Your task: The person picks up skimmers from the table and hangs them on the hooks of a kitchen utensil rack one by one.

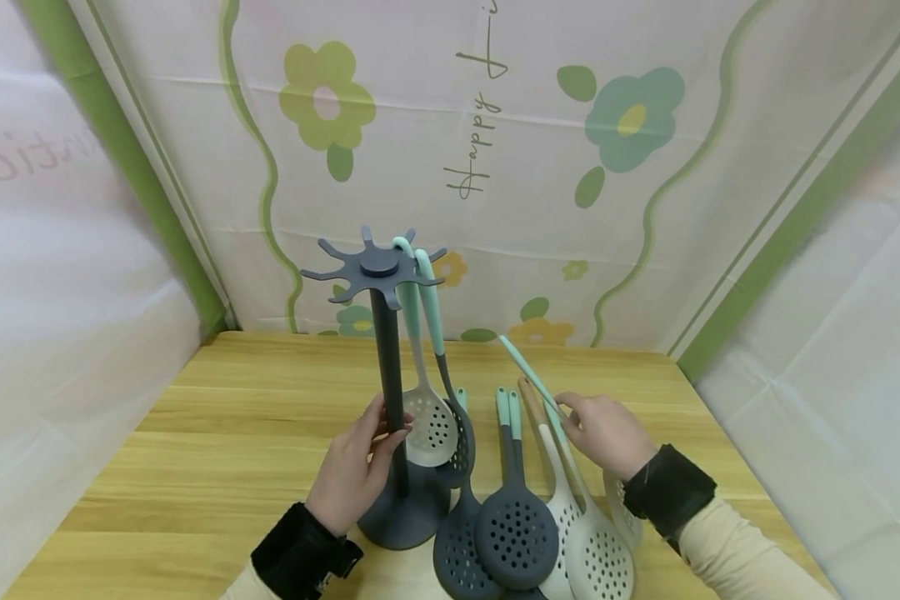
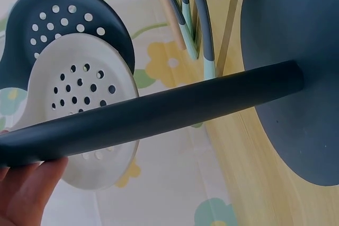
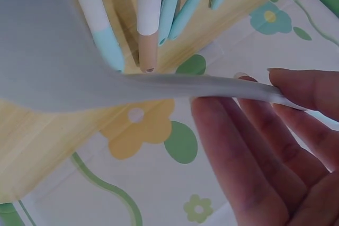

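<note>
A dark grey utensil stand with a round base and a ring of hooks stands left of the middle. My left hand grips its pole low down, thumb and fingers around it. From the hooks hang a white skimmer and, beside it, a dark skimmer, both with mint handles. In my right hand is another white utensil with a mint handle, pinched at its neck between thumb and fingers. Its handle slants up to the left, and its perforated head shows partly behind the wrist.
Between the hands, several dark skimmers and white skimmers lie on the wooden table, overlapping, handles pointing away. One white utensil has a wooden handle end. A flower-printed cloth stands behind the table.
</note>
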A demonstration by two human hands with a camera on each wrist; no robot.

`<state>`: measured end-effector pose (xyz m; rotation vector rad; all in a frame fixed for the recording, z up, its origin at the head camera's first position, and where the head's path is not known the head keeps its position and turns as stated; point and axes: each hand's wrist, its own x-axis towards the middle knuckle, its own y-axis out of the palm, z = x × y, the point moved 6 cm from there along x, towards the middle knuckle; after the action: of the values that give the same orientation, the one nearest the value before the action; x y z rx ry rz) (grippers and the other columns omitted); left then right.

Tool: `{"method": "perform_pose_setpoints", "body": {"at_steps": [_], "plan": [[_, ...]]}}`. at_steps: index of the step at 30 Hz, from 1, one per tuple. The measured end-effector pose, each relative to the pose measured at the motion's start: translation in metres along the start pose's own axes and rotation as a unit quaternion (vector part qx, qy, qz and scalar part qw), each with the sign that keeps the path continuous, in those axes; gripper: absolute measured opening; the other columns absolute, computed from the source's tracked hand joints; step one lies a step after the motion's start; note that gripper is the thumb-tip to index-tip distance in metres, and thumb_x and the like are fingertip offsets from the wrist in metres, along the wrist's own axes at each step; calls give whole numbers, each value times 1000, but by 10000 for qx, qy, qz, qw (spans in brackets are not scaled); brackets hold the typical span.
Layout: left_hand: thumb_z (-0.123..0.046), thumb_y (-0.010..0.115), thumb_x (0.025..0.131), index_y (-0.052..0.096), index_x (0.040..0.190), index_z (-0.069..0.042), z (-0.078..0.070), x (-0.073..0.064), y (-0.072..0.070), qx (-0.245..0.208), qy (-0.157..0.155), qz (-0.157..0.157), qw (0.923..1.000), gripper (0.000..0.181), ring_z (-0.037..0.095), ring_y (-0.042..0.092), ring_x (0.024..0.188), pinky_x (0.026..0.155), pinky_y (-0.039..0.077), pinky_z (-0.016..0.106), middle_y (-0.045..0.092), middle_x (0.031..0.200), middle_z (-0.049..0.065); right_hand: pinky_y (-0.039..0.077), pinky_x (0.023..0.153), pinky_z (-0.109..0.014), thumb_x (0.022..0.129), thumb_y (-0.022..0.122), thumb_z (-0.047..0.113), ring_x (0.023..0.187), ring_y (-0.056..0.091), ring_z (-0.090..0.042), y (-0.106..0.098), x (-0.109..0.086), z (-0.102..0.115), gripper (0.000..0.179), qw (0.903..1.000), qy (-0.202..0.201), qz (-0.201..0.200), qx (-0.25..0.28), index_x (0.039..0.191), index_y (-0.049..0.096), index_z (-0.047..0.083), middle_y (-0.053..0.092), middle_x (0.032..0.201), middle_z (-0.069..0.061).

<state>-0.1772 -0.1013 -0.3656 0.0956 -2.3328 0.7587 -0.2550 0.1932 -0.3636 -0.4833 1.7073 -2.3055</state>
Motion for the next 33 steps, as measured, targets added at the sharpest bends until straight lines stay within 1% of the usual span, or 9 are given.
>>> {"method": "perform_pose_setpoints", "body": {"at_steps": [3,5,7,10,14,19,22,28,33], "plan": [[8,67,88,47,140,-2,0,-1,0,83,60,-81,9999,56,24,73,92,74,63,29,70,102,10,35,43,-21,95,64,9,51,46,-7,-1,0,1,30,10000,-45,-42,-24,123,64,0,71,79,-6],[8,67,88,49,138,-2,0,-1,-1,107,97,-126,9998,54,24,73,91,74,62,28,71,101,10,36,44,-21,94,64,9,51,46,-6,-2,0,2,30,9999,-81,-95,-43,123,64,0,71,80,-6],[8,68,87,53,134,0,-1,-1,-1,120,110,-159,9997,50,24,73,91,73,62,27,71,100,10,35,44,-21,94,65,8,51,46,-6,-3,0,3,30,9998,-127,-160,-48,122,64,0,72,80,-7],[8,68,87,58,124,2,-1,-1,-2,112,121,-186,9997,38,24,73,90,72,62,28,71,99,10,35,44,-21,93,65,7,51,45,-6,-4,0,4,30,9996,-158,-231,-35,122,65,0,71,80,-6],[8,69,86,61,116,3,-2,-1,-2,90,130,-187,9997,31,24,73,89,72,62,28,71,99,9,34,43,-20,93,64,7,50,44,-5,-5,0,4,30,9995,-152,-269,26,122,64,1,70,79,-5],[7,68,87,61,116,3,-1,1,-1,90,129,-137,9998,30,23,74,89,72,62,26,72,99,10,33,42,-19,93,63,7,48,41,-5,-5,1,4,29,9992,-186,-347,21,122,65,1,71,80,-5],[7,68,87,62,117,3,-2,1,-2,70,120,-161,9998,32,24,73,89,71,62,26,72,98,10,33,41,-19,93,63,6,47,41,-4,-5,2,4,29,9989,-228,-418,9,121,65,2,71,81,-6],[7,68,87,62,118,3,-3,1,-3,53,103,-217,9997,32,24,73,88,71,62,27,72,99,10,32,41,-19,92,64,5,46,39,-3,-7,3,8,29,9976,-394,-574,50,120,66,2,72,83,-7],[7,68,87,63,119,3,-3,1,-3,31,96,-220,9997,32,24,74,89,70,62,26,72,99,10,34,42,-18,91,65,4,48,40,-1,-11,3,12,28,9954,-542,-788,50,119,67,3,72,82,-7]]}}
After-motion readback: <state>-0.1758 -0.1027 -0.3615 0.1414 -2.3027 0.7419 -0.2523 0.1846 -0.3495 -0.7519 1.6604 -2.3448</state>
